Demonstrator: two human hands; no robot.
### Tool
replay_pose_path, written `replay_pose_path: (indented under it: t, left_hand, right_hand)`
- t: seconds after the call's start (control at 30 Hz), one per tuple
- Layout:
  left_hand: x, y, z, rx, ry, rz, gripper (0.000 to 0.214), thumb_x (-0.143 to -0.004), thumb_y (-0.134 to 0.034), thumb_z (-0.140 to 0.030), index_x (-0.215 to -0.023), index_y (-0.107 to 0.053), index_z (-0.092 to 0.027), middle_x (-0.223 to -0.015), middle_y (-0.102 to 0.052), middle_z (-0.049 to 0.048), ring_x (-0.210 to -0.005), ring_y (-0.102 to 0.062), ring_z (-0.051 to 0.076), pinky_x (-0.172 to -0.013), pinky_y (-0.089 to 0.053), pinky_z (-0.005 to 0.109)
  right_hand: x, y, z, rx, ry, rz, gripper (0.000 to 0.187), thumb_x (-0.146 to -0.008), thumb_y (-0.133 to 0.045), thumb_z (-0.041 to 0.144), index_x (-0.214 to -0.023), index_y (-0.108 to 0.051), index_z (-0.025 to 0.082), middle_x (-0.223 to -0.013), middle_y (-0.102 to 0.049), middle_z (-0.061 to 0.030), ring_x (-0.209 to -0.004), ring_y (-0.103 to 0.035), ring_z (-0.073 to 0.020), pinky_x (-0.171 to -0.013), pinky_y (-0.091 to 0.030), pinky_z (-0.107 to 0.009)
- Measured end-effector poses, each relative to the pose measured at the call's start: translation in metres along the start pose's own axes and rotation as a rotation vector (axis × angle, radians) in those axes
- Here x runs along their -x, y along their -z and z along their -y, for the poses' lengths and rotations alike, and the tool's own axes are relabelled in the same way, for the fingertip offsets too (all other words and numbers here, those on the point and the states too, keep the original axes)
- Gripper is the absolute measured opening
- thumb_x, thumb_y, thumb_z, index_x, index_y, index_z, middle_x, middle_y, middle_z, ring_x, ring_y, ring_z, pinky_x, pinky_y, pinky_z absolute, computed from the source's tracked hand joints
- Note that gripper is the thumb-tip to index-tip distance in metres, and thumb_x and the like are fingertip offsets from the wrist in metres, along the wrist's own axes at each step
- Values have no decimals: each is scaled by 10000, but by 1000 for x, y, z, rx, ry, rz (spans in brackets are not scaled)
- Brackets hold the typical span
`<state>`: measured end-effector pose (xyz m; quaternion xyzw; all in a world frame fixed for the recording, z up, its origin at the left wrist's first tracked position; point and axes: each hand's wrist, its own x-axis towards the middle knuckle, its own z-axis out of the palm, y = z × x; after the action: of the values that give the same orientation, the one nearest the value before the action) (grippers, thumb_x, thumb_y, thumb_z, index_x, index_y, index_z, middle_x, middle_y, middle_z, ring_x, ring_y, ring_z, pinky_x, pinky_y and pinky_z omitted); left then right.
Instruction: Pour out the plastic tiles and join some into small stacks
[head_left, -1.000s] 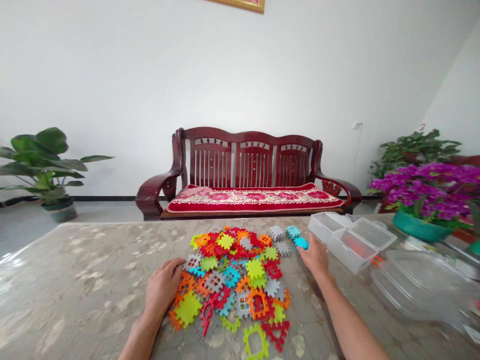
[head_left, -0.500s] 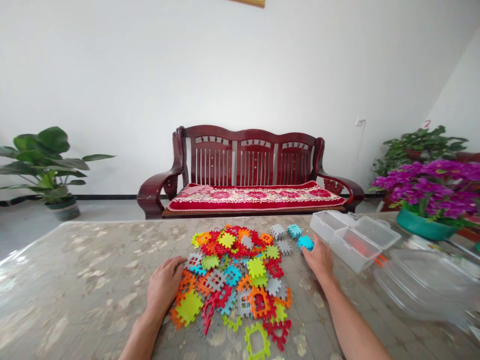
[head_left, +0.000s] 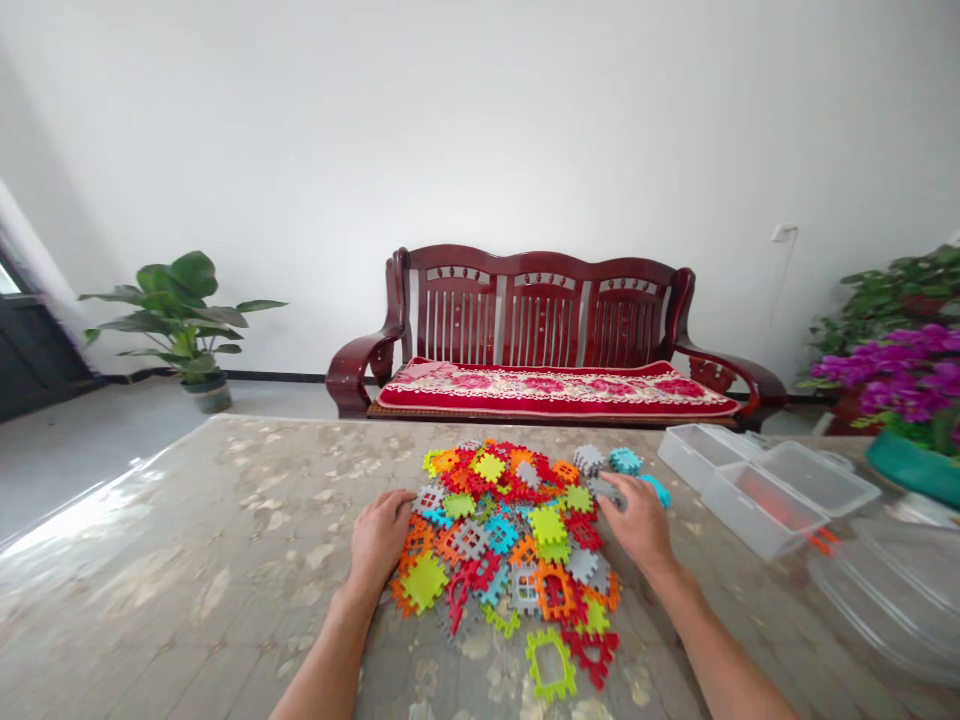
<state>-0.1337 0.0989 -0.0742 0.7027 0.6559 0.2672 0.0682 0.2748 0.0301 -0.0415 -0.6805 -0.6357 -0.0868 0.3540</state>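
Note:
A heap of toothed plastic building tiles (head_left: 491, 575) in red, orange, lime, grey and blue lies on the table. My left hand (head_left: 381, 535) rests on the tabletop at the heap's left edge, fingers lying loosely, holding nothing. At the heap's upper right, my right hand (head_left: 639, 522) reaches over a grey tile (head_left: 604, 488), its thumb and index finger apart around the tile's near side. Whether they press on it is unclear. Behind that tile sits a stack of grey tiles (head_left: 589, 459). Blue tiles (head_left: 625, 460) lie beside the stack, and another blue tile (head_left: 657, 490) is partly hidden by my right hand.
A clear divided plastic box (head_left: 750, 500) stands open to the right, with orange-red pieces inside. Transparent lids (head_left: 892, 590) lie nearer me. A teal flower pot (head_left: 911, 465) stands at the table's right. Beyond the table is a wooden bench (head_left: 540, 310).
My right hand has moved from the blue tile leftward to the grey tile, leaving the blue one on the table. The view has turned left. My left hand stays by the heap.

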Motion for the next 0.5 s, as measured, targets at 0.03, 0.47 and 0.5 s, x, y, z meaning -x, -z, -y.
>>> replay_pose_path:
  t: [0.03, 0.47, 0.5]
  left_hand:
    - [0, 0, 0, 3, -5, -3, 328, -869, -427, -228, -1021, -717, -244, -1141, -715, 24, -1061, -647, 193, -971, -457, 301]
    - [1, 1, -2, 15, 0, 5, 325, -870, -428, -221, -1025, -712, -253, -1132, -716, 23, -1059, -640, 194, -967, -450, 299]
    - [1, 2, -2, 16, 1, 4, 323, -872, -430, -220, -1026, -712, -255, -1129, -716, 23, -1058, -640, 193, -967, -449, 297]
  right_hand:
    - [0, -1, 19, -65, 62, 66, 297, -814, -530, 278, -1054, -693, 216, -1069, -705, -86, -1042, -578, -254, -975, -415, -415]
    - [-15, -13, 147, 36, 497, 728, 375, -745, -633, 172, -1102, -684, 274, -1161, -697, -16, -1190, -446, -263, -1006, -311, -423]
    - [-16, -13, 148, 59, 513, 732, 356, -742, -642, 174, -1082, -687, 270, -1134, -702, -23, -1178, -449, -267, -999, -309, -424]
